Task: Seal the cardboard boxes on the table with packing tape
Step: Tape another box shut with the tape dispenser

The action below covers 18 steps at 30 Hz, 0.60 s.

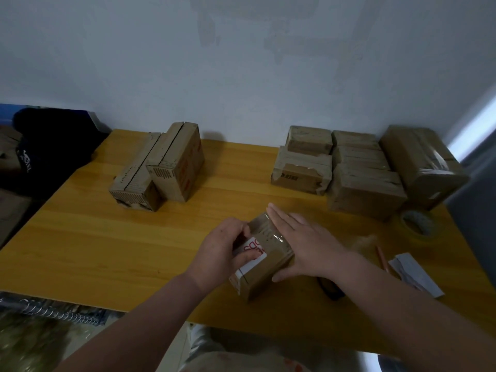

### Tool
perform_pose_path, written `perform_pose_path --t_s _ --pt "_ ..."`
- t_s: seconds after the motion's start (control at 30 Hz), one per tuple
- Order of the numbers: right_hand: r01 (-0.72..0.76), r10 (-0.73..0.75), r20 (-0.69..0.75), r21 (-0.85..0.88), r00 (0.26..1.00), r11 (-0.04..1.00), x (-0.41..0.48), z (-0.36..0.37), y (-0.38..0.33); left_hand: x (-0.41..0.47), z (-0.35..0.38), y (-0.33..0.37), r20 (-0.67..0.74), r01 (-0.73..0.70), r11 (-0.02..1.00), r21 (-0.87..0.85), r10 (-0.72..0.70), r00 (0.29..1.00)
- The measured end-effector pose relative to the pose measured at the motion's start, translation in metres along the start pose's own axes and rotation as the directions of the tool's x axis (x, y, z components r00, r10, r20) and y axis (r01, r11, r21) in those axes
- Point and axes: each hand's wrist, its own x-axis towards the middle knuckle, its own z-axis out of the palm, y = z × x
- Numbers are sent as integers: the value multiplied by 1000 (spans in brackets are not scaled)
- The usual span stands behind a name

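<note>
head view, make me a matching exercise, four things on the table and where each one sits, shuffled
1. small brown cardboard box with white label
2. translucent roll of packing tape
3. pair of slit-top brown cardboard boxes
4. white paper slip

a. far left of the yellow wooden table
b. near right, beside orange pencil
c. gripped by left hand, right hand flat on top
d. right, in front of taped brown boxes

Pairs: 1-c, 2-d, 3-a, 4-b

Open surface (112,251) stretches left of the fingers (281,220); boxes (161,167) stand beyond on both sides, tape roll (418,224) and paper (416,272) lie right.
</note>
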Motion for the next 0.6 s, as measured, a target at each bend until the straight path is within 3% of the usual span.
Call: perform_pose_path --t_s 0.17,0.6 --pt "25 -31 -49 -115 998 993 -3 6 -9 1 4 2 -11 2 1000 27 -2 1000" --pt "60 -60 -17 0 998 998 -12 13 -25 1 8 6 -32 35 999 29 -34 999"
